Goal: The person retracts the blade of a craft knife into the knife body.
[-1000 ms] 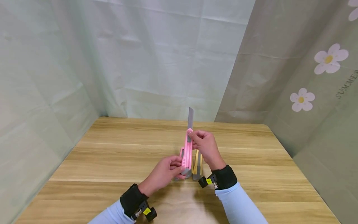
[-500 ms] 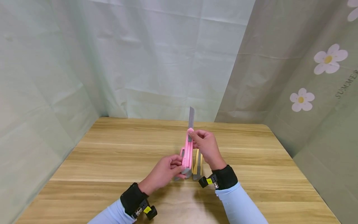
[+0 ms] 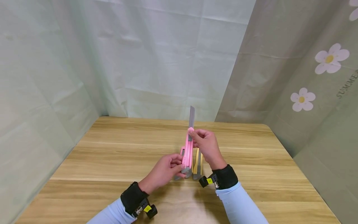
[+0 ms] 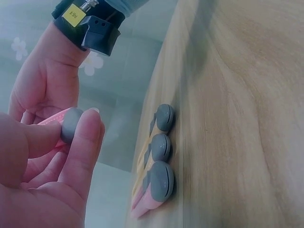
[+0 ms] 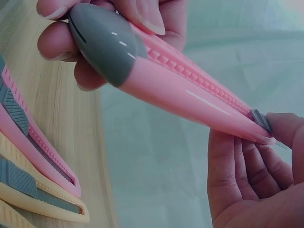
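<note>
A pink utility knife [image 3: 188, 154] is raised above the table, its long blade [image 3: 191, 116] extended and pointing up and away. My left hand [image 3: 165, 171] pinches its grey butt end [image 5: 102, 42] between thumb and fingers. Near the blade end, my right hand [image 3: 208, 147] grips the body, with the thumb against the grey slider [image 5: 261, 121]. Behind and below the held knife, another pink knife [image 5: 40, 142] and two yellow knives lie side by side on the table. One yellow knife [image 3: 198, 165] shows at the right; the other [image 5: 47, 202] is mostly hidden in the head view.
The wood-grain table [image 3: 117, 161] extends around the hands. Pale green cloth [image 3: 156, 62] hangs behind it, and a flower-printed cloth [image 3: 321, 130] stands along the right side. Both wrists wear black camera straps [image 3: 134, 199].
The held knife has tipped very slightly to the right at its blade tip. Both hands keep their grip, and the knives on the table have not moved.
</note>
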Demonstrator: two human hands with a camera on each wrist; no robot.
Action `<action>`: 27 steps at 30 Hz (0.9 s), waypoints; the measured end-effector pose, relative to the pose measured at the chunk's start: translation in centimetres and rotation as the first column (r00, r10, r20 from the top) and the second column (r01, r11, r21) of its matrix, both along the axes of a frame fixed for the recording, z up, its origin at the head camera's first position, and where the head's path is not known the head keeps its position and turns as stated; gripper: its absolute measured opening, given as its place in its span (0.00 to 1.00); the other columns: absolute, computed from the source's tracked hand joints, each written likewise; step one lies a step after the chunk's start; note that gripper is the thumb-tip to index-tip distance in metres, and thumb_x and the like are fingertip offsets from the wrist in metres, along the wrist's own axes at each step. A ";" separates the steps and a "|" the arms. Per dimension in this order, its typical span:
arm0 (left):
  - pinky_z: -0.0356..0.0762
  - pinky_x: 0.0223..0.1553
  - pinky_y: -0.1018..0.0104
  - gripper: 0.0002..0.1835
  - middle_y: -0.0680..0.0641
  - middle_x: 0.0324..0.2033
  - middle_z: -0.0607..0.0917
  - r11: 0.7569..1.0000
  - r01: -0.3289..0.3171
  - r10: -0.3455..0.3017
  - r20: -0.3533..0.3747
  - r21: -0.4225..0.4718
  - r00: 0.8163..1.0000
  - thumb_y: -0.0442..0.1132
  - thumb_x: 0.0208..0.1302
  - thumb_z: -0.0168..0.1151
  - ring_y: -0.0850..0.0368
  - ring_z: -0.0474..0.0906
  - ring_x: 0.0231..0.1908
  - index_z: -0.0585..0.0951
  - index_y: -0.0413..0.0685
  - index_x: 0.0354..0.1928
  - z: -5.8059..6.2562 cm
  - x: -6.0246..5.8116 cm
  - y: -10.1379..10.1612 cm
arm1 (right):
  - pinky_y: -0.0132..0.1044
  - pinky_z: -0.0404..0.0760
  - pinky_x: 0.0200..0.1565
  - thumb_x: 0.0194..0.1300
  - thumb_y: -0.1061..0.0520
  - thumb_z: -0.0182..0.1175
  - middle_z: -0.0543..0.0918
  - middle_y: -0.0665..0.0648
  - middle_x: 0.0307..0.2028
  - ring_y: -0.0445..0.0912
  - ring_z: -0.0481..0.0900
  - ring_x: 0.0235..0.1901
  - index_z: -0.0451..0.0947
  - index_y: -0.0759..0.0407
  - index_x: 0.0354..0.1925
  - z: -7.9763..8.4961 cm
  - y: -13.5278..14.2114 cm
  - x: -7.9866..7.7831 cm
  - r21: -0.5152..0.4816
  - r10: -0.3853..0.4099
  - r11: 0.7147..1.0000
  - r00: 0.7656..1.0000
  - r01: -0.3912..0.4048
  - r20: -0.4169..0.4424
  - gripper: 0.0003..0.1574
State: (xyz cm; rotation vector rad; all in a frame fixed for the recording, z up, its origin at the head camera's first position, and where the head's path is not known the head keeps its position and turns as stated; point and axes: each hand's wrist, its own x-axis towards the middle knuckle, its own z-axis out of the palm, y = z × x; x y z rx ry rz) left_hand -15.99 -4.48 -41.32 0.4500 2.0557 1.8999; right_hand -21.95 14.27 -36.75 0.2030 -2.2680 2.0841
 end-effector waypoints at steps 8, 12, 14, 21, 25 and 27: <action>0.92 0.43 0.59 0.12 0.36 0.46 0.85 1.000 -0.003 0.003 -0.014 -0.005 1.000 0.28 0.73 0.59 0.47 0.87 0.43 0.78 0.30 0.55 0.0 0.1 0.0 | 0.36 0.91 0.36 0.69 0.46 0.68 0.87 0.57 0.36 0.46 0.84 0.31 0.88 0.62 0.45 -0.1 0.0 0.0 0.003 0.004 1.000 1.000 -0.004 0.001 0.20; 0.92 0.42 0.59 0.12 0.36 0.46 0.84 1.000 -0.003 0.003 -0.019 -0.012 1.000 0.28 0.72 0.60 0.51 0.87 0.41 0.78 0.31 0.55 0.0 0.1 0.0 | 0.36 0.92 0.37 0.69 0.47 0.68 0.87 0.58 0.36 0.46 0.85 0.30 0.88 0.62 0.46 -0.1 0.1 0.0 0.008 0.008 1.000 1.000 -0.008 -0.006 0.20; 0.92 0.42 0.59 0.12 0.36 0.46 0.84 1.000 -0.005 0.005 -0.023 -0.018 1.000 0.28 0.72 0.60 0.51 0.87 0.41 0.78 0.31 0.55 0.0 0.1 0.0 | 0.36 0.92 0.37 0.69 0.47 0.68 0.87 0.57 0.36 0.46 0.85 0.30 0.88 0.62 0.46 -0.2 0.1 0.0 0.006 0.009 1.000 1.000 -0.009 -0.007 0.20; 0.92 0.41 0.59 0.12 0.36 0.46 0.84 1.000 0.001 -0.002 -0.032 -0.021 0.999 0.28 0.72 0.60 0.49 0.87 0.41 0.78 0.31 0.54 0.0 0.1 0.0 | 0.35 0.91 0.35 0.69 0.49 0.68 0.87 0.56 0.34 0.44 0.84 0.29 0.88 0.64 0.45 -0.3 0.0 0.0 -0.013 0.024 1.000 1.000 -0.024 -0.009 0.19; 0.92 0.41 0.58 0.13 0.36 0.47 0.83 1.000 -0.003 0.003 -0.022 -0.022 1.000 0.27 0.73 0.59 0.50 0.87 0.41 0.78 0.31 0.56 0.0 0.0 0.0 | 0.34 0.91 0.36 0.70 0.53 0.67 0.88 0.57 0.36 0.43 0.85 0.30 0.88 0.64 0.48 -0.4 0.0 0.0 -0.018 0.034 0.999 0.999 -0.034 -0.003 0.16; 0.92 0.41 0.58 0.13 0.36 0.47 0.83 1.000 -0.009 0.009 -0.014 -0.022 1.000 0.27 0.73 0.58 0.50 0.87 0.41 0.77 0.32 0.57 0.0 0.0 -0.1 | 0.35 0.92 0.36 0.70 0.55 0.67 0.88 0.58 0.38 0.43 0.86 0.31 0.87 0.64 0.50 -0.5 0.1 -0.1 -0.023 0.040 0.999 0.999 -0.040 0.002 0.16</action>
